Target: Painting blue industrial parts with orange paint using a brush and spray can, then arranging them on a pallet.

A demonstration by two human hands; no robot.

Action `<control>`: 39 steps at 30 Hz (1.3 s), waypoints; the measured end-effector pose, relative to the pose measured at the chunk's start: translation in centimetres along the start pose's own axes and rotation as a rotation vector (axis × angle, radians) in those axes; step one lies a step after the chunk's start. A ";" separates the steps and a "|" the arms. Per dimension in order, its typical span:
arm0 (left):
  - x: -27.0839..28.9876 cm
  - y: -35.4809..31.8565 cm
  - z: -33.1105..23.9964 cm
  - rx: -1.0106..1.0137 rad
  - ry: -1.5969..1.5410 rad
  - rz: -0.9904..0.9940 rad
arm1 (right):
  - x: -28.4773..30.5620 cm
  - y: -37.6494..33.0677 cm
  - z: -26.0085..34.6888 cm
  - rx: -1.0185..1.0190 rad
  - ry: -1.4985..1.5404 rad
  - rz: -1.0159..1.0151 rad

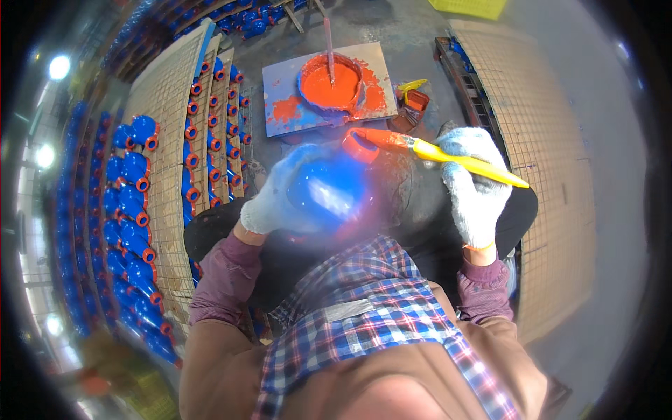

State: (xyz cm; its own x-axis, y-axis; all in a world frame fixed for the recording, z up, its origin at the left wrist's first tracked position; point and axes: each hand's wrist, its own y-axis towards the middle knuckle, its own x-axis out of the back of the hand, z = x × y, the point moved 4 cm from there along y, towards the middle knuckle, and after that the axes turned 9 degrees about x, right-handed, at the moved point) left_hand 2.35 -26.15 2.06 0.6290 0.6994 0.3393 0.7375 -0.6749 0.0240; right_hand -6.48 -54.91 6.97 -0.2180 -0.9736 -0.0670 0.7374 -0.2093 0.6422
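At nine o'clock I see the wire racks, the biggest things here, loaded with rows of blue parts with orange rims, and at twelve o'clock a blue board carries the bowl of orange paint. At the centre my gloved left hand is wrapped around a blue rounded part. My gloved right hand, at three o'clock, is closed on a yellow-handled brush, whose orange bristles touch the part's orange rim.

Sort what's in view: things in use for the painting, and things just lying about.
In use: left hand holding blue part; right hand holding brush; orange paint bowl.
Lying about: racked blue parts; yellow crate; wire racks.
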 end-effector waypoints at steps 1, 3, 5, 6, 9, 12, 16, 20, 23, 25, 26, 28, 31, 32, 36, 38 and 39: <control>0.2 0.3 -1.0 -0.006 0.089 -0.015 | 0.0 -0.4 0.3 -0.011 -0.041 -0.004; 0.3 0.7 -2.6 -0.015 0.282 -0.073 | -0.3 -0.8 0.8 0.017 -0.144 -0.007; 0.3 0.8 -3.9 -0.047 0.510 -0.151 | -0.1 -1.2 0.1 -0.187 -0.026 -0.168; 0.2 0.8 -4.4 -0.060 0.621 -0.192 | -0.1 -1.5 -0.3 -0.283 0.032 -0.258; -0.3 0.8 -5.2 -0.108 0.938 -0.203 | 0.1 0.4 -2.4 -0.258 -0.246 -0.221; -1.0 0.9 -5.2 -0.161 1.174 -0.145 | -0.7 2.3 -6.2 -0.335 -0.368 -0.063; -1.6 1.2 -5.0 -0.156 1.318 -0.049 | -2.6 3.4 -9.2 -0.236 -0.515 0.116; -1.7 1.6 -4.4 -0.034 1.278 0.011 | -3.7 2.4 -7.1 0.057 -0.423 0.183; -1.2 2.2 -3.3 0.095 1.147 0.034 | -4.1 1.2 -5.3 0.243 -0.485 0.263; -0.8 2.4 -2.0 0.197 0.938 0.067 | -4.1 0.2 -4.8 0.257 -0.494 0.300; -0.7 2.3 -1.2 0.245 0.834 0.083 | -4.0 -0.2 -4.8 0.226 -0.462 0.287; -0.5 2.1 0.3 0.297 0.585 0.066 | -3.9 -1.1 -5.3 0.161 -0.402 0.255; -0.6 1.6 3.1 0.454 0.122 0.122 | -3.3 -2.2 -6.1 0.122 -0.269 0.198; -0.7 1.6 2.5 0.151 0.402 0.101 | -3.1 -2.5 -6.3 0.117 -0.240 0.181; -2.0 -0.6 4.4 0.287 -0.135 0.099 | -2.4 -3.5 -6.8 0.097 -0.216 0.142; -3.0 -1.8 5.6 0.433 -0.449 0.058 | -2.2 -3.8 -7.0 0.093 -0.196 0.127; -3.9 -2.4 6.5 0.613 -0.839 0.043 | -2.1 -3.9 -7.1 0.087 -0.187 0.118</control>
State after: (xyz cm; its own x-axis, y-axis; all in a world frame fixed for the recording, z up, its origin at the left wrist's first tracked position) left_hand -0.27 -25.78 -5.49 0.4535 0.7747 -0.4406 0.5608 -0.6323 -0.5345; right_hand -4.39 -52.73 -0.82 -0.2545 -0.9554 0.1497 0.7085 -0.0788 0.7013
